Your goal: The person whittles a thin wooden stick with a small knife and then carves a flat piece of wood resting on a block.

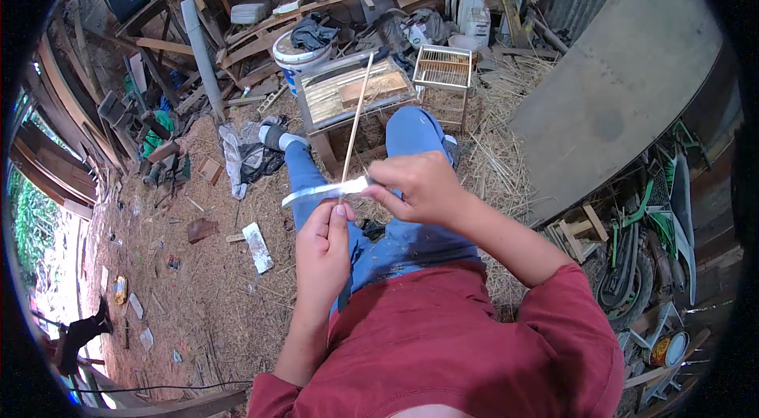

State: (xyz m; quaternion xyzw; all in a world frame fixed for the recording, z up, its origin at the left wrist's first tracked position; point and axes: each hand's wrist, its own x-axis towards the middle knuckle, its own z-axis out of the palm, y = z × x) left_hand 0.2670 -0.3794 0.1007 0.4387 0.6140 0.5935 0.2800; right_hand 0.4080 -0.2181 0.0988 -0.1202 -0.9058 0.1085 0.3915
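Over the knees, left hand grips stick, right hand knife.

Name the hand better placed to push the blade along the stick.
Right, probably. The right hand grips the knife across the thin stick, while the left hand holds the stick's near end.

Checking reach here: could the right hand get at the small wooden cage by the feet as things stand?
Probably not at once: the right hand is closed on a knife against the thin stick, and the small wooden cage stands beyond the knees.
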